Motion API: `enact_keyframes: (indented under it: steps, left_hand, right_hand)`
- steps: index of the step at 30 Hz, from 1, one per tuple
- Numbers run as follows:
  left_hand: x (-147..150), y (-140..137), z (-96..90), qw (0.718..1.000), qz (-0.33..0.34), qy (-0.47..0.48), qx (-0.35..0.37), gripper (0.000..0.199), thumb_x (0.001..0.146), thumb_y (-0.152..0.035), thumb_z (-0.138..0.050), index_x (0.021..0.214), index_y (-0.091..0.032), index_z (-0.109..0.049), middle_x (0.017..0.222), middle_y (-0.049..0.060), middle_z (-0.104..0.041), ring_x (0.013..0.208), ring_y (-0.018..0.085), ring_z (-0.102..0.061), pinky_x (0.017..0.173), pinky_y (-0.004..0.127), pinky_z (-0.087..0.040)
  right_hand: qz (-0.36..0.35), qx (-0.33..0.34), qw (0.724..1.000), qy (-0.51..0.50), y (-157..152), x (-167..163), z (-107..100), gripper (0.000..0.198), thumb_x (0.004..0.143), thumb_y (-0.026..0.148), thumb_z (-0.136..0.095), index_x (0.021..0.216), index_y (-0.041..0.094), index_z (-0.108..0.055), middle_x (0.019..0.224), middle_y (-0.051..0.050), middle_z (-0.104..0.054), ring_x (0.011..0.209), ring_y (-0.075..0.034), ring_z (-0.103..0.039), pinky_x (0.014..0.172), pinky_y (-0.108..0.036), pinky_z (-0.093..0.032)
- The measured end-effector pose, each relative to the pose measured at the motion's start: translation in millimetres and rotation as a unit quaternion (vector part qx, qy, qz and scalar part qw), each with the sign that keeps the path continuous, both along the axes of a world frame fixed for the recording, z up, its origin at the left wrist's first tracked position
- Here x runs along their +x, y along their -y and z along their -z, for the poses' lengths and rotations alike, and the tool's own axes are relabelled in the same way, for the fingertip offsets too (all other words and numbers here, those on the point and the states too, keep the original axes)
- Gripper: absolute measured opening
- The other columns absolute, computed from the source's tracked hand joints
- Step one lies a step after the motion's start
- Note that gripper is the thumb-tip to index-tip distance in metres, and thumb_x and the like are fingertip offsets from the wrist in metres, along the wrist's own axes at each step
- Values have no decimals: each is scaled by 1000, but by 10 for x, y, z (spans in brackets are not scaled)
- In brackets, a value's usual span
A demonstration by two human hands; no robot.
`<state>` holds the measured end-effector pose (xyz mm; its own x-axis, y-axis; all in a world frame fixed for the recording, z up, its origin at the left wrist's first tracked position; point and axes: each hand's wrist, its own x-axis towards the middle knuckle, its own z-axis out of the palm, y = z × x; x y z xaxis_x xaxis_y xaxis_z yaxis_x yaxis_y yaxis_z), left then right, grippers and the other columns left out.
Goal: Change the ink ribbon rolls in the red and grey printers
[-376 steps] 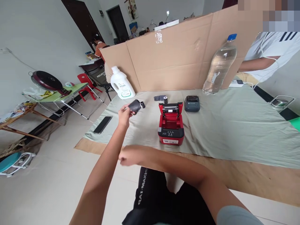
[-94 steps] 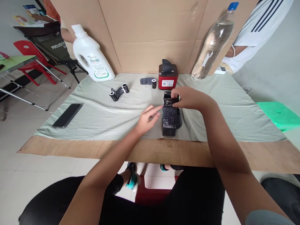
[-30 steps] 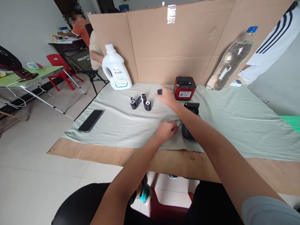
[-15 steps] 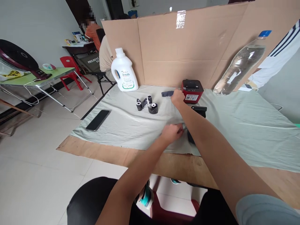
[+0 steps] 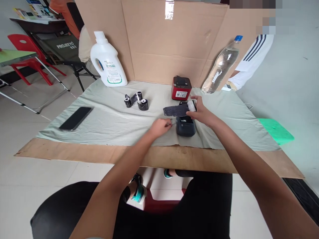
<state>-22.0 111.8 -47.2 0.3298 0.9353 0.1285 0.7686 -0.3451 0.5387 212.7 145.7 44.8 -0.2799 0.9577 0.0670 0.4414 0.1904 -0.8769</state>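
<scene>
The right hand [image 5: 200, 111] pinched the roll [image 5: 191, 106], its black strip [image 5: 174, 111] trailing left, above the open dark printer [image 5: 185, 128] on the bench [image 5: 74, 149]; the roll was not yet seated inside. The red printer [image 5: 181, 87] stood closed behind. The left hand [image 5: 160, 127] curled nearby; whether it gripped anything, I couldn't tell.

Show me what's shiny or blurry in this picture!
Head view: bright glints on the water bottle and the tape on the cardboard; head view: the roll in the right hand looks slightly soft; head view: coarse blocks hide part of the upper right.
</scene>
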Motion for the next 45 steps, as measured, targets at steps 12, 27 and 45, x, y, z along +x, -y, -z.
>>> enact_keyframes:
  steps: [12,27,45]
  left_hand:
    - [-102,-183,118,992,-1,125,13,18,94,-33,-61,89,-18,-71,65,-2,-59,62,14,-53,62,26,-36]
    - [-16,57,-71,996,59,-60,-3,25,96,-36,-57,111,-25,-74,95,5,-79,89,25,-72,78,32,-50]
    - [-18,59,-94,997,56,-45,-18,24,95,-35,-58,111,-26,-74,96,4,-79,88,24,-71,79,32,-51]
  right_hand:
    - [-47,69,989,125,55,379,-24,42,77,32,-69,118,22,-68,121,-9,-68,109,-29,-65,96,-47,-54]
    - [-59,128,964,226,-214,115,398,23,82,22,-62,102,23,-71,105,-6,-76,101,-29,-66,95,-43,-49]
    - [-72,144,957,240,-241,233,461,18,76,16,-60,86,20,-74,94,-9,-68,84,-25,-63,85,-42,-50]
